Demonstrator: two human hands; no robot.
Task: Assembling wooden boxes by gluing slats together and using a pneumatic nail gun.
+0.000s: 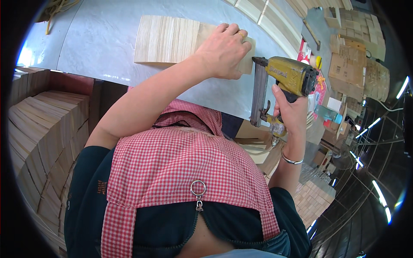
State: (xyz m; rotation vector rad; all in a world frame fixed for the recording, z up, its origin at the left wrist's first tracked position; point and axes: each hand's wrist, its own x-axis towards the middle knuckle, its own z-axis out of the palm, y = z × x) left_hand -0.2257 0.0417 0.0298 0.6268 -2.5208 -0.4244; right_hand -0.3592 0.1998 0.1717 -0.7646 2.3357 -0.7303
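A light wooden piece with striped grain (167, 39) lies on the grey marbled table (101, 43), its right part plainer and paler. Across that right part rests my left hand (224, 51), fingers bent over the far edge and thumb side toward me, gripping it. In my right hand (293, 112) is a yellow nail gun (287, 74), held by its handle. The gun's dark nose is at the right end of the wood; whether it touches cannot be made out. Its long grey magazine points toward me, and my right fingers are partly hidden behind the handle.
Stacked wooden boards (47, 124) rise at the left below the table. Long pale wooden strips (277, 21) lie at the far right side. A hammer (312, 35), cardboard boxes (347, 66) and a clear bottle with a blue cap (328, 113) are farther right.
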